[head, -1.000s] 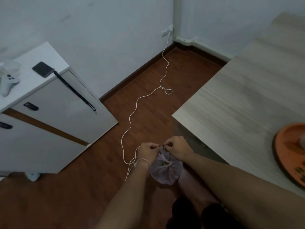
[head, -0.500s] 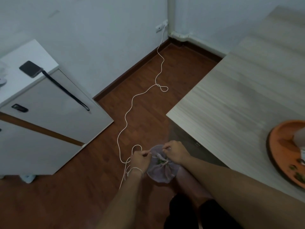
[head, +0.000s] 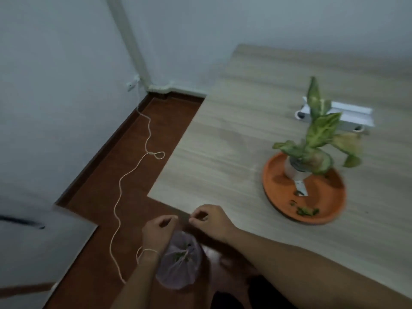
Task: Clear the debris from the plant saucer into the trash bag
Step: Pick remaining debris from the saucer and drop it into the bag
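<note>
Saucer debris, partly cleared.

Cord (head: 124, 186): white, loose on the floor, running from the wall corner toward the person.

Bag (head: 179, 263): thin, pale, translucent, hanging below the desk's near-left corner, neck gathered; green scraps show through. Likely kept low beside the edge so scraps can be dropped straight in.

Left hand (head: 157, 234): above the bag, fingers curled in a pinch; grip appears to hold the bag's top, though the contact is blurred.

Right hand (head: 210, 220): just beside the left, at the desk (head: 223, 141) edge, thumb and forefinger pinched; what it holds cannot be told. Both hands seem to be working the bag's mouth.

Saucer (head: 274, 190): orange, round, shallow, toward the desk's near-right; carries a small white pot (head: 292, 170) with a leafy plant (head: 316, 134).

Debris (head: 306, 211): few dark green bits near the saucer's near rim, still to be removed.
</note>
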